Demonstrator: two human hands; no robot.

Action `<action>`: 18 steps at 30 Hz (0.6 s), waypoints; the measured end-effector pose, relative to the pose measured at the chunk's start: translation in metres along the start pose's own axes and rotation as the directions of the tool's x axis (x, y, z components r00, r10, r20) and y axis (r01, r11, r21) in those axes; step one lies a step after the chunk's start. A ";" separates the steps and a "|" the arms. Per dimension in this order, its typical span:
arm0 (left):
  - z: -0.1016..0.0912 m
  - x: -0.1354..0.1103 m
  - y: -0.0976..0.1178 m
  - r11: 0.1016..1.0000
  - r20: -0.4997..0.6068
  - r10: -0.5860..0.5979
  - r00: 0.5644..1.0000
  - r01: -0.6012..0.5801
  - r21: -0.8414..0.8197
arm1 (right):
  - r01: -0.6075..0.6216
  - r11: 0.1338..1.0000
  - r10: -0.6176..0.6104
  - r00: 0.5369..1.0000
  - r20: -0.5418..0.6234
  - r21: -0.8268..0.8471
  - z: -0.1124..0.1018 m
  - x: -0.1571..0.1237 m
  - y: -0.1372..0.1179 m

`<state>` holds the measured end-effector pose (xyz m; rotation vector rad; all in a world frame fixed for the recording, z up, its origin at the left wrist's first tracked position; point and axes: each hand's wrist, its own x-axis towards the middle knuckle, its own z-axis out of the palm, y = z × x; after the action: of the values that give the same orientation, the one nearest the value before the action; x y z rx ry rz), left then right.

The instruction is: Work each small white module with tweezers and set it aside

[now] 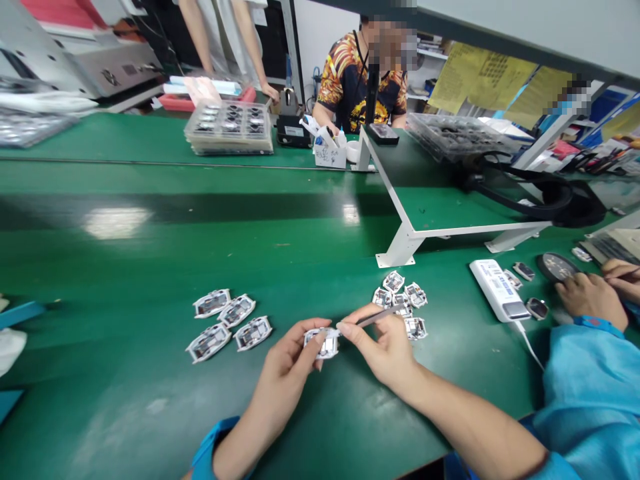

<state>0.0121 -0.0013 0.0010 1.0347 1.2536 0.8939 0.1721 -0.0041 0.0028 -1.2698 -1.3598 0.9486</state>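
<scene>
Between thumb and fingers, my left hand (290, 360) grips a small white watch-shaped housing (327, 345) with electronic parts inside. My right hand (387, 347) pinches a pair of thin metal tweezers (375, 316); its fingertips meet the housing's upper right edge. What lies at the tips is too small to make out. Left of my hands, several similar housings (211, 341) rest on the green table (125, 400). Just beyond my right hand sits a second cluster of these housings (394, 281), partly covered by the hand.
A white power bank (500, 290) with a cable lies to the right, near a co-worker's hands (593, 300) and blue sleeve. A white-legged green stand (440, 200) carries a black strap (525, 200). Stacked clear trays (230, 130) stand at the back. Another person sits opposite.
</scene>
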 end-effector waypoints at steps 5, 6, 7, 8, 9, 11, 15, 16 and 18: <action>-0.001 0.002 -0.001 0.999 0.005 -0.013 1.000 0.013 -0.032 | 0.136 0.991 -0.136 0.990 0.027 0.004 -0.002 0.001 -0.003; -0.002 0.001 -0.002 0.999 0.008 -0.024 1.000 0.024 -0.048 | 0.149 0.989 -0.149 0.989 0.022 0.013 -0.003 0.002 -0.003; -0.003 0.001 -0.002 0.997 0.014 -0.034 0.999 0.035 -0.065 | 0.157 0.987 -0.157 0.988 0.013 0.025 -0.003 0.003 -0.003; -0.003 0.001 -0.002 0.996 0.020 -0.043 0.999 0.045 -0.083 | 0.158 0.987 -0.158 0.987 0.000 0.040 -0.004 0.004 -0.002; -0.004 0.000 -0.003 0.994 0.028 -0.048 0.998 0.051 -0.100 | 0.153 0.987 -0.153 0.988 -0.010 0.056 -0.004 0.005 -0.002; -0.004 -0.001 -0.003 0.991 0.045 -0.048 0.998 0.053 -0.125 | 0.127 0.988 -0.127 0.992 -0.005 0.089 -0.004 0.006 0.000; -0.003 -0.002 0.000 0.990 0.065 -0.041 0.997 0.049 -0.135 | 0.066 0.991 -0.072 0.996 0.045 0.115 -0.001 0.006 0.004; -0.002 -0.003 0.001 0.991 0.067 -0.040 0.997 0.048 -0.126 | 0.049 0.992 -0.056 0.997 0.051 0.118 0.000 0.006 0.004; -0.001 -0.003 0.003 0.993 0.077 -0.041 0.996 0.049 -0.103 | -0.002 0.991 -0.007 0.998 0.069 0.134 0.001 0.006 0.005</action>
<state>0.0111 -0.0037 0.0044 0.9449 1.1512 0.8697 0.1728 0.0027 -0.0009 -1.1423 -1.3272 1.0729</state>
